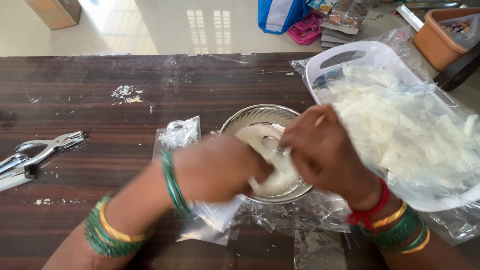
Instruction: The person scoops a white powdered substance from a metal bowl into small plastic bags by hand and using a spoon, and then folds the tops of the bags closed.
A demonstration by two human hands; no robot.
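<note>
Counter (100, 80): dark striped wood, fills most of my view, with white crumbs near 11 o'clock.

White plastic tray (360, 52) at 2 o'clock, carrying a large clear bag of pale flakes (415, 135) that spills over its near rim.

Orange tub (440, 45) at the far 2 o'clock corner, off the counter edge.

Steel bowl (260, 117) just right of centre, holding white grainy powder (275, 175). It sits on loose clear plastic sheets (310, 215) that spread toward 5 o'clock.

Right hand (325, 155) comes in from 4 o'clock, curled over the bowl; fingers closed on a small metal spoon (272, 145) lying in the powder.

Left hand (220, 170) comes in from 7 o'clock, blurred, at the bowl's near-left rim. It looks closed around a small clear pouch (215, 215) that hangs below it; the blur keeps me from seeing the fingers themselves. Green and gold bangles on both wrists.

Small filled clear packet (179, 132) lies flat just left of the bowl, at 10 o'clock from it.

Metal hole punch (45, 147) at 9 o'clock, well apart from the hands.
</note>
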